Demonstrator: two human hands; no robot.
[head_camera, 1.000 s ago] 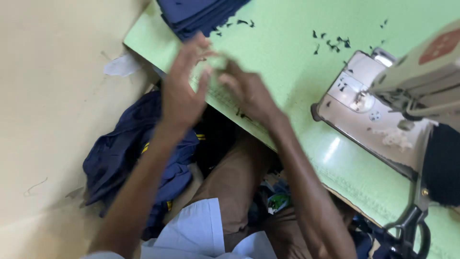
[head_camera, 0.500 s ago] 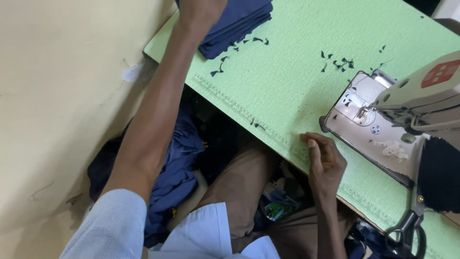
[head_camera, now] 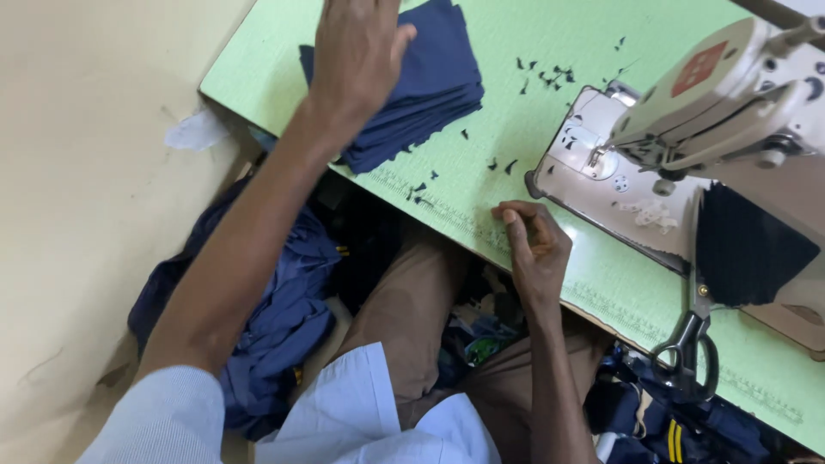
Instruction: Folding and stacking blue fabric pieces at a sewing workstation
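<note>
In the head view, the only view given, the left hand (head_camera: 357, 56) is seen stretched far forward over the green surface (head_camera: 516, 34). It is laid flat, fingers loosely spread, on top of a stack of dark blue fabric pieces (head_camera: 425, 90). The palm is hidden from above, so whether a top piece is pinched or only pressed cannot be told. The stack lies at the far left part of the surface, near its left edge, directly beneath that hand, and its long axis runs roughly from the near edge away toward the far side, slightly slanted.

The right hand (head_camera: 534, 245) is rested at the near edge of the surface, fingers curled loosely together, with nothing seen gripped. It is placed just beside the base plate of the sewing machine (head_camera: 713, 94) and well apart from the stack, so the left hand is clearly the nearer one to the fabric. From the right hand the stack lies to the left and farther away.

Small dark thread and cloth scraps (head_camera: 541, 73) are scattered between stack and machine. A pair of scissors (head_camera: 687, 348) is laid to the right near the front edge. A heap of blue garments (head_camera: 284, 309) is seen below the surface, by the person's left knee.
</note>
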